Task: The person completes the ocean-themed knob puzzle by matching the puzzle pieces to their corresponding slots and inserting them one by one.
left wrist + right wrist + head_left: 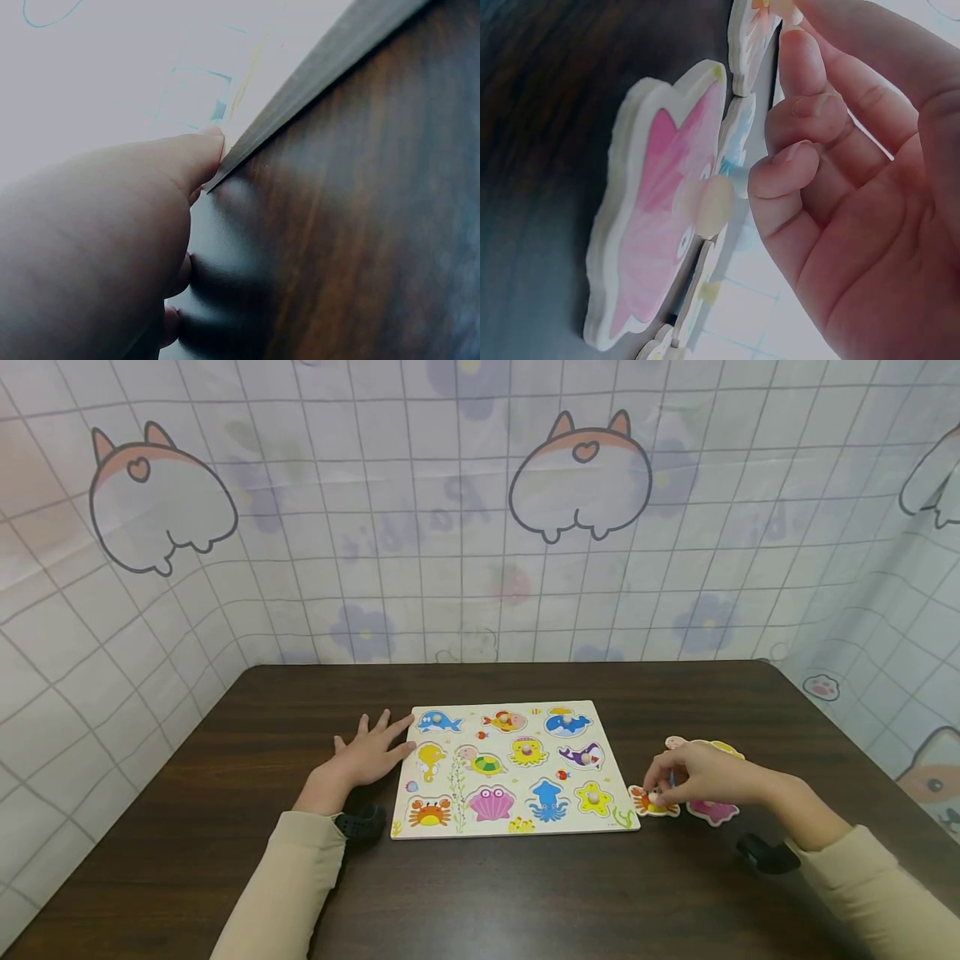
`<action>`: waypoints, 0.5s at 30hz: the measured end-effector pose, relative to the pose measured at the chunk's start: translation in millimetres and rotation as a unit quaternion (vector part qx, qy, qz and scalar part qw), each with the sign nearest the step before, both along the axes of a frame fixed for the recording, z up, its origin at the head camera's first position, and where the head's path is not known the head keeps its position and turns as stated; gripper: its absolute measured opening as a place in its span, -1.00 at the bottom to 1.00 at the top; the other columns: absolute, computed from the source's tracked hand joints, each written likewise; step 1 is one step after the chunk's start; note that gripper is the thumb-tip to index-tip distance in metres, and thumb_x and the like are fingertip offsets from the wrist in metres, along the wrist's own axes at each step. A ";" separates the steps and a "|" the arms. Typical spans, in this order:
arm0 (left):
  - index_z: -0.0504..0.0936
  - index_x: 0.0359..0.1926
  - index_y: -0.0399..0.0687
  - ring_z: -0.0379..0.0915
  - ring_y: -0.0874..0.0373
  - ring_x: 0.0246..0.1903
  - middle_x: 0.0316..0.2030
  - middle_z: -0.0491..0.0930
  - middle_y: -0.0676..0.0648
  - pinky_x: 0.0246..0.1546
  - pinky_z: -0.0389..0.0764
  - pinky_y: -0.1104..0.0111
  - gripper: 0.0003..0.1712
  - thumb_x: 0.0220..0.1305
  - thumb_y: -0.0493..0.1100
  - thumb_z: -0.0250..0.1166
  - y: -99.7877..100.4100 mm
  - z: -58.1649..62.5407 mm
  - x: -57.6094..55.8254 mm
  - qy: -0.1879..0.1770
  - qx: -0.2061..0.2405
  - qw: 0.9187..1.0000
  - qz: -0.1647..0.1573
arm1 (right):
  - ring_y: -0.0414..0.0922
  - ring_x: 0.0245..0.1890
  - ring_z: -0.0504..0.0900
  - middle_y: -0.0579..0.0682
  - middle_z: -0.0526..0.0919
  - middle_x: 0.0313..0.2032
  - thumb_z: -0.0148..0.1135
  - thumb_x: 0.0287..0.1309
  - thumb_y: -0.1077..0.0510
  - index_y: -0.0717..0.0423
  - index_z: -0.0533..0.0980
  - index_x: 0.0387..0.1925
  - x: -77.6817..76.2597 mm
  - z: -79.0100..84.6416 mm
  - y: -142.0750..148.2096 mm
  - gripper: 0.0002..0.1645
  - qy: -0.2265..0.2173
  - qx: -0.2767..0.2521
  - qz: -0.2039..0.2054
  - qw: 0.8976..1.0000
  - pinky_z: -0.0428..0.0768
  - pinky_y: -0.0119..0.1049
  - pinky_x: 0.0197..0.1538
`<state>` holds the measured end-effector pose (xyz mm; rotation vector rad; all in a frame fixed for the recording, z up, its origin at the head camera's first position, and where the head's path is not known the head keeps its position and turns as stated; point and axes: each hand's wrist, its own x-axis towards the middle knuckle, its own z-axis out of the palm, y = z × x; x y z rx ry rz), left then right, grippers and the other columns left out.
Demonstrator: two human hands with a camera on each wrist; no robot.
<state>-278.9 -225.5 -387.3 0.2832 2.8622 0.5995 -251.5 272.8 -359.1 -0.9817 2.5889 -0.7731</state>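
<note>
Wall cloth (420, 568), lt w/ grid lines & cartoon animals, behind the puzzle board (468, 714). Counter (480, 897), dk wood grain, under the board & showing all round it. Board lies flat, covered in sea-animal pics; several carry a knob, e.g. star piece (594, 798) nr its lower R corner.

R hand (701, 772) just off board's R side: fingers curled, thumb + fingertips pinching the knob of the crab piece. L hand (367, 756) at board's L edge: fingers straight & spread, thumb + index touching that edge, nothing gripped.

Pink shell piece (660, 217) flat on counter, R of board, past the crab. Yellow piece (726, 747) also R of board, partly behind R hand; blue piece (737, 135) there too, mostly hidden. Crab piece (643, 803) right beside board's lower R edge; can't tell if touching it.
</note>
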 end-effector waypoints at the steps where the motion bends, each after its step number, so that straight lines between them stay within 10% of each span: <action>1: 0.02 0.66 0.12 -0.54 -0.46 0.52 0.60 -0.25 -0.35 0.26 -0.44 -0.53 -0.24 0.62 0.22 -0.04 0.0 -0.2 -0.1 0.000 0.000 1.000 0.000 | -0.33 -0.48 0.47 -0.30 0.53 -0.46 0.47 0.25 0.10 -0.10 0.71 -0.28 0.0 -0.1 0.2 -0.96 0.002 0.001 0.001 1.000 0.47 -0.41 -0.41; 15: 0.02 0.66 0.12 -0.54 -0.46 0.52 0.60 -0.25 -0.35 0.26 -0.44 -0.54 -0.23 0.61 0.23 -0.04 -0.9 -1.9 -1.1 0.002 0.001 1.000 -0.001 | -0.35 -0.49 0.47 -0.33 0.53 -0.50 0.50 0.18 0.14 -0.09 0.70 -0.35 -2.5 -4.2 0.7 -0.93 0.011 -0.001 0.006 1.000 0.49 -0.41 -0.40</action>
